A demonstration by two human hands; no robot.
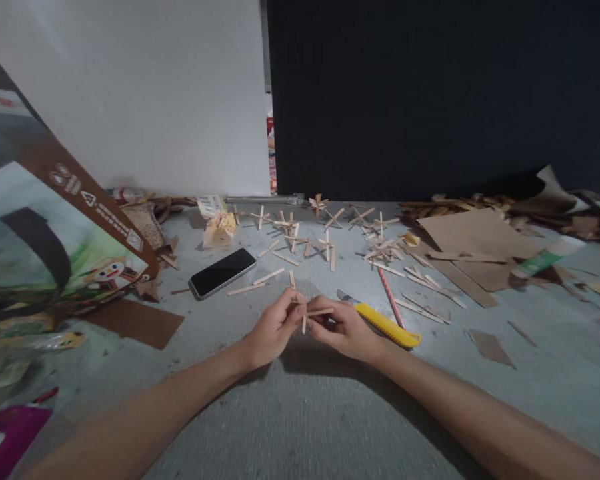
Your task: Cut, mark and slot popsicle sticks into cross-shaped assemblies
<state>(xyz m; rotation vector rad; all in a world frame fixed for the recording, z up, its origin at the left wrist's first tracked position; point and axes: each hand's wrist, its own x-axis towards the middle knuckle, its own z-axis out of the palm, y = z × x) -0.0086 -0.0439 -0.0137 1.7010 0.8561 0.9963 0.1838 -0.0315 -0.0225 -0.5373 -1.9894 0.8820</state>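
At left, loose sticks (246, 289) lie beside the phone (223, 273); toward the back middle, several crosses (335, 218) seem already made; at right, beyond the yellow knife (387, 325), spare sticks (419, 311) are unused. Work looks partly done. The left hand (274, 328) pinches small crossed sticks (321, 311) at front centre. The right hand (346, 329) is curled against them; its grip I cannot tell.

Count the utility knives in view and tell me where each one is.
1: the long yellow-handled utility knife lies on the grey surface, beside the right hand, next to a slim red rod. Others may be hidden.
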